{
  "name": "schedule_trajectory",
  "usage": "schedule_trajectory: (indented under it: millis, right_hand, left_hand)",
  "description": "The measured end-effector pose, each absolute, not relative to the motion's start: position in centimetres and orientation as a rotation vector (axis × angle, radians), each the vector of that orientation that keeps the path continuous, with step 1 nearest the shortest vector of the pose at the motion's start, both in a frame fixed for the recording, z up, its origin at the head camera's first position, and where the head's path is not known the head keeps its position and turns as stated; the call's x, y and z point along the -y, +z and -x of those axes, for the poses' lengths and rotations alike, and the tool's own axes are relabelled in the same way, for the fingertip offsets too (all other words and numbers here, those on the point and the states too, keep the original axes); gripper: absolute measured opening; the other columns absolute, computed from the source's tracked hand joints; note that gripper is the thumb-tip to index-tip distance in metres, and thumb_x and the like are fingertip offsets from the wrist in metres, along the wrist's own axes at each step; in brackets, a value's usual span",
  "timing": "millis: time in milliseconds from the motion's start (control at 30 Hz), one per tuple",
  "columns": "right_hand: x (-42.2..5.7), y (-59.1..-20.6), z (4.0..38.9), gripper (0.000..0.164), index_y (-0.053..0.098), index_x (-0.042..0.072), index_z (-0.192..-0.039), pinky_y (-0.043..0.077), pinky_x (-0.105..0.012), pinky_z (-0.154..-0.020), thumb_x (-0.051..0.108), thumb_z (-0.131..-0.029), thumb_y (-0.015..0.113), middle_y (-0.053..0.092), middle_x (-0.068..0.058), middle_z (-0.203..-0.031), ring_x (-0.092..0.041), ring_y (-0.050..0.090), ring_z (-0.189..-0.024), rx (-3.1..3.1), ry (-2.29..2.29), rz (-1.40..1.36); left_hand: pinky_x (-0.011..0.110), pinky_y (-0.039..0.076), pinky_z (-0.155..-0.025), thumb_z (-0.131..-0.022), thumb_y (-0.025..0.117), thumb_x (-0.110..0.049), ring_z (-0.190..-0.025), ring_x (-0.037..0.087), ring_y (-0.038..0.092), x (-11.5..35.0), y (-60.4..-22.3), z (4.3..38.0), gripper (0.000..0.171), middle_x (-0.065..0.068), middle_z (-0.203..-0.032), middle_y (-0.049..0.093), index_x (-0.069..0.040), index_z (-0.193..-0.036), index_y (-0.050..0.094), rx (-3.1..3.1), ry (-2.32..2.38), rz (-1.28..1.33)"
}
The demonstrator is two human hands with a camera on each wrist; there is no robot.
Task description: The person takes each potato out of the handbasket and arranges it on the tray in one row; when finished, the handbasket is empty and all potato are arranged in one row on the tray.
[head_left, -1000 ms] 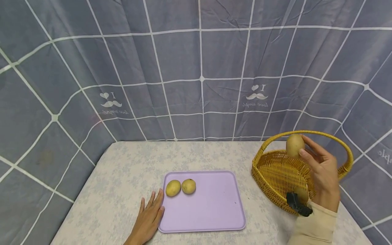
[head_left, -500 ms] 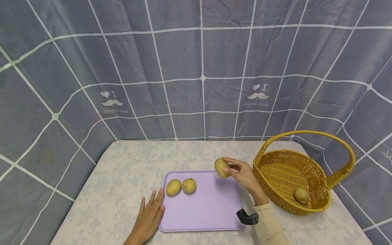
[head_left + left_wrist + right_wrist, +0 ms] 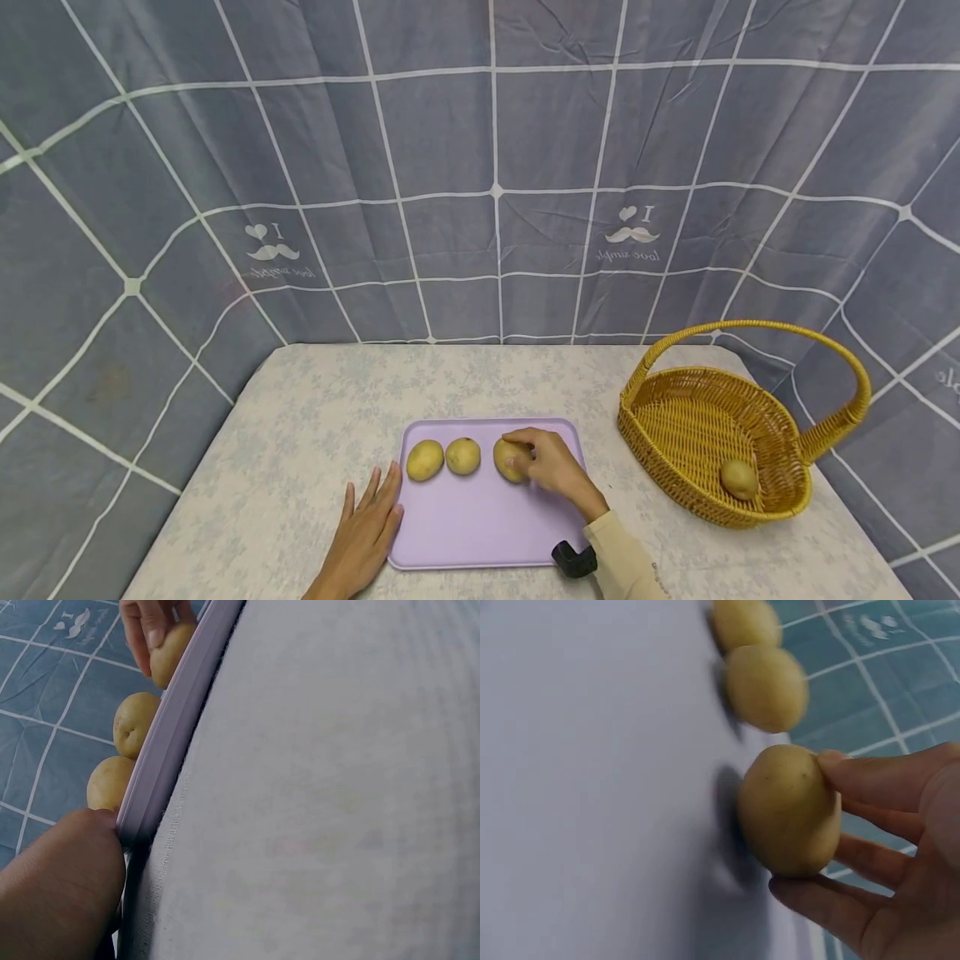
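My right hand [image 3: 551, 464] pinches a potato [image 3: 510, 460] between thumb and fingers, close over the back of a lilac tray [image 3: 487, 533]. In the right wrist view this potato [image 3: 789, 814] casts a shadow on the tray beside it. Two more potatoes lie at the tray's back left: an outer potato [image 3: 424, 460] and an inner potato [image 3: 462, 456], side by side. My left hand [image 3: 365, 525] rests flat with straight fingers, fingertips right at the tray's left rim.
A wicker basket [image 3: 652, 450] with a tall arched handle [image 3: 750, 323] stands right of the tray, one potato [image 3: 738, 479] inside it. Patterned pale cloth [image 3: 300, 417] covers the table. A grey checked curtain [image 3: 450, 150] hangs behind and at both sides.
My right hand has carried the potato from above the basket leftward, then down to the tray beside the other two. The left hand has stayed in place.
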State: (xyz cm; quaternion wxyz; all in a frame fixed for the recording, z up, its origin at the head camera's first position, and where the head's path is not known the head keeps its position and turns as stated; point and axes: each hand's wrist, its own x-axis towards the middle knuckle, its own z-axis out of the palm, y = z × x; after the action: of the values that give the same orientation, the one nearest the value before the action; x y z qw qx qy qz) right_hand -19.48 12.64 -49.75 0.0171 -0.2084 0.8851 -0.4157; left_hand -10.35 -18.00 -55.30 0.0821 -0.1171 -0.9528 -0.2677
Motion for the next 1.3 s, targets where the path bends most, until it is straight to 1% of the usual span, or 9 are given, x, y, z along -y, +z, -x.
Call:
schedule_trajectory:
  millis: [167,333,500,633,833,933,1067,1200,1300]
  right_hand:
    - [-12.5,-50.0,19.2,0.036,0.066,0.003,-0.119,0.053,-0.039,-0.08,0.01,-0.085,0.072,0.066,-0.011,-0.116,-0.023,0.062,-0.098,-2.755,-1.266,0.634]
    - [-12.6,-50.2,19.1,0.042,0.062,0.003,-0.125,0.051,-0.039,-0.084,0.013,-0.086,0.072,0.063,-0.013,-0.122,-0.025,0.061,-0.105,-2.733,-1.235,0.655]
    - [-12.5,-50.3,19.2,0.047,0.059,0.002,-0.129,0.05,-0.044,-0.088,0.015,-0.086,0.072,0.061,-0.014,-0.126,-0.028,0.059,-0.11,-2.733,-1.211,0.664]
    - [-12.5,-50.2,19.3,0.048,0.059,0.002,-0.129,0.049,-0.047,-0.09,0.014,-0.085,0.073,0.06,-0.015,-0.126,-0.03,0.058,-0.112,-2.739,-1.214,0.668]
    - [-12.8,-50.0,19.3,0.047,0.058,0.004,-0.13,0.05,-0.044,-0.087,0.016,-0.086,0.072,0.061,-0.013,-0.126,-0.028,0.059,-0.109,-2.732,-1.216,0.648]
    - [-13.3,-49.5,19.1,0.047,0.058,0.005,-0.131,0.052,-0.047,-0.087,0.016,-0.087,0.071,0.06,-0.015,-0.127,-0.033,0.06,-0.109,-2.721,-1.268,0.616]
    - [-15.1,-47.8,18.9,0.046,0.057,0.006,-0.132,0.051,-0.051,-0.092,0.012,-0.088,0.07,0.056,-0.018,-0.132,-0.042,0.056,-0.114,-2.718,-1.409,0.538]
    - [-18.6,-45.0,18.5,0.047,0.053,0.001,-0.134,0.049,-0.05,-0.095,0.01,-0.09,0.067,0.051,-0.024,-0.136,-0.046,0.053,-0.118,-2.72,-1.584,0.5]
    - [-22.0,-42.9,17.9,0.047,0.051,-0.003,-0.135,0.052,-0.037,-0.094,0.01,-0.092,0.064,0.051,-0.025,-0.136,-0.038,0.055,-0.118,-2.772,-1.676,0.467]
  left_hand:
    - [0.053,-0.004,-0.117,-0.104,0.041,-0.029,-0.142,0.037,0.026,18.0,-55.3,10.4,0.052,0.006,-0.152,0.034,-0.006,-0.149,0.031,2.835,-0.784,0.352]
    - [0.054,-0.003,-0.117,-0.104,0.04,-0.029,-0.143,0.037,0.024,18.1,-55.2,10.4,0.052,0.006,-0.152,0.033,-0.007,-0.15,0.03,2.844,-0.795,0.35]
    - [0.056,-0.003,-0.117,-0.104,0.04,-0.028,-0.143,0.037,0.023,18.1,-55.2,10.5,0.052,0.006,-0.152,0.032,-0.007,-0.15,0.028,2.85,-0.807,0.354]
    - [0.056,-0.003,-0.117,-0.104,0.039,-0.028,-0.143,0.037,0.022,18.1,-55.1,10.6,0.052,0.006,-0.152,0.032,-0.007,-0.15,0.028,2.849,-0.81,0.355]
    - [0.055,-0.004,-0.117,-0.104,0.039,-0.027,-0.143,0.037,0.022,18.1,-55.0,10.6,0.052,0.006,-0.153,0.031,-0.007,-0.15,0.028,2.849,-0.816,0.356]
    - [0.055,-0.003,-0.117,-0.104,0.039,-0.027,-0.143,0.037,0.023,18.1,-55.1,10.6,0.052,0.006,-0.153,0.031,-0.007,-0.15,0.028,2.848,-0.811,0.352]
    - [0.056,-0.002,-0.116,-0.104,0.04,-0.027,-0.143,0.037,0.023,18.1,-55.2,10.4,0.052,0.006,-0.153,0.032,-0.007,-0.15,0.029,2.848,-0.814,0.351]
    - [0.057,-0.002,-0.116,-0.104,0.04,-0.027,-0.143,0.037,0.023,18.1,-55.2,10.4,0.052,0.006,-0.152,0.032,-0.006,-0.15,0.029,2.848,-0.817,0.35]
    - [0.057,-0.002,-0.116,-0.104,0.04,-0.028,-0.143,0.037,0.023,18.0,-55.2,10.4,0.052,0.007,-0.152,0.032,-0.006,-0.15,0.029,2.853,-0.82,0.346]
